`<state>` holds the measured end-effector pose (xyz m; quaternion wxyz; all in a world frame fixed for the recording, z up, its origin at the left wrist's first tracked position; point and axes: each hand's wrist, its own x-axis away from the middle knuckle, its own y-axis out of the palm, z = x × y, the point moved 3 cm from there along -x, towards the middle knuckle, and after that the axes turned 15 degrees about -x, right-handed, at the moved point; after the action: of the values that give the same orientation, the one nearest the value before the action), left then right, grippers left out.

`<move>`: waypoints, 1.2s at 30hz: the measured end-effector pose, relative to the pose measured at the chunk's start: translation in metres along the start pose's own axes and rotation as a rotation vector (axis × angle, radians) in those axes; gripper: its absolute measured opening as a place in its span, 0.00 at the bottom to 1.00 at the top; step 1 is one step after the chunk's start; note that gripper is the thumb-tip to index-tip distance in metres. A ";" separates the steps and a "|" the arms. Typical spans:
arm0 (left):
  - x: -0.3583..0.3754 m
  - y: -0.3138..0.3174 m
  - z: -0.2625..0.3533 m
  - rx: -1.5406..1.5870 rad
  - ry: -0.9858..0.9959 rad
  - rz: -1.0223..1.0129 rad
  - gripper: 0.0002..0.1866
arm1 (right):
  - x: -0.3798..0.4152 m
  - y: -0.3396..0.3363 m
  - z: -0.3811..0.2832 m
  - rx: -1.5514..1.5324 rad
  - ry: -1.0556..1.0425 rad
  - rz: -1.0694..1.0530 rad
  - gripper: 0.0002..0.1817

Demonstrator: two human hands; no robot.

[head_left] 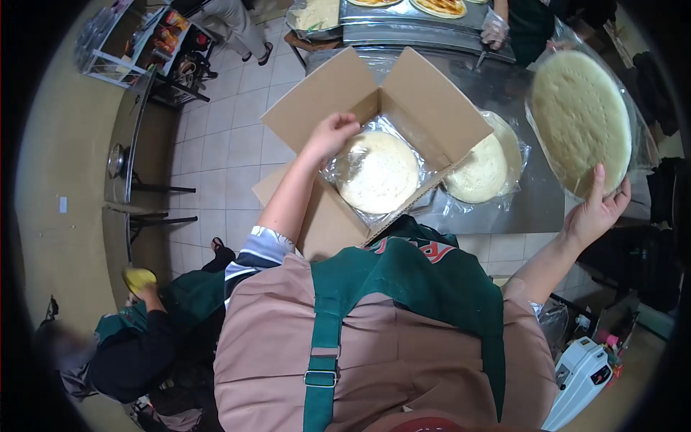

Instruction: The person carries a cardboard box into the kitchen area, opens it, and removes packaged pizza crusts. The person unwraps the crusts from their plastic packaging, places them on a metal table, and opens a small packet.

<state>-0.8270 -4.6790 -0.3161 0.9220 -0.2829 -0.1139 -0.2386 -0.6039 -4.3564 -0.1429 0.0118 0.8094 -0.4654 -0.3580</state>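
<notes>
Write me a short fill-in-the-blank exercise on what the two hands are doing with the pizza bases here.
1. The right hand holds up a plastic-wrapped pizza base by its ____ edge.
2. The left hand reaches into an open ____ box.
3. Inside the box lies another wrapped base, round and ____ in colour.
4. A further wrapped stack rests on the ____ counter.

Missing words: lower; cardboard; pale; metal

Steel worktop [518, 194], shiny, runs across upper frame. Open box [403, 108] sits on its near left edge, flaps spread, partly overhanging; wrapped base [378, 173] lies inside. Just right of box, touching its flap: second wrapped base [484, 169] flat on worktop, film crumpled around it. Beyond box: metal trays [403, 21] at far side carrying topped pizzas [439, 7]. Left of box: tiled floor [223, 137].
</notes>
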 end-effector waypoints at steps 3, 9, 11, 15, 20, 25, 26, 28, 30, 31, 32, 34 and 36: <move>-0.016 0.027 -0.030 -0.493 -0.015 -0.136 0.28 | -0.007 -0.049 0.004 0.165 0.057 0.115 0.21; -0.030 0.040 -0.054 -0.878 -0.079 -0.142 0.38 | -0.012 -0.111 0.010 0.366 0.039 0.198 0.19; -0.029 0.035 -0.056 -0.846 -0.051 -0.143 0.37 | -0.013 -0.123 0.014 0.422 0.041 0.231 0.19; -0.034 0.013 -0.088 -0.841 -0.081 -0.067 0.34 | -0.013 -0.159 0.038 0.382 0.089 0.267 0.20; -0.019 -0.029 -0.105 -0.904 -0.294 0.128 0.38 | 0.004 -0.177 0.089 0.027 0.251 0.615 0.23; -0.008 -0.030 -0.088 -0.910 -0.390 0.359 0.32 | 0.093 -0.218 0.200 0.002 1.023 0.979 0.25; -0.005 -0.028 -0.081 -0.905 -0.393 0.367 0.32 | 0.107 -0.187 0.185 0.325 1.183 1.142 0.27; 0.009 -0.030 -0.059 -0.818 -0.376 0.514 0.32 | 0.134 -0.190 0.217 0.169 1.014 0.731 0.31; 0.016 -0.035 -0.052 -0.768 -0.377 0.556 0.28 | 0.136 -0.185 0.245 0.254 0.834 0.415 0.29; 0.022 -0.039 -0.051 -0.551 -0.359 0.542 0.27 | 0.127 -0.169 0.246 0.329 0.638 0.107 0.27; 0.026 -0.042 -0.049 -0.334 -0.339 0.525 0.25 | 0.115 -0.158 0.248 0.501 0.468 -0.083 0.25; 0.041 -0.050 -0.029 -0.257 -0.240 0.535 0.22 | 0.087 -0.126 0.240 0.662 0.292 -0.275 0.24; 0.058 -0.056 -0.004 -0.308 -0.188 0.595 0.19 | 0.084 -0.109 0.253 0.615 0.754 -0.451 0.26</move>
<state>-0.8053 -4.7435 -0.2732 0.8832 -0.4602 -0.0737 0.0531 -0.6459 -4.2789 -0.4170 -0.1368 0.9277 -0.3270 0.1170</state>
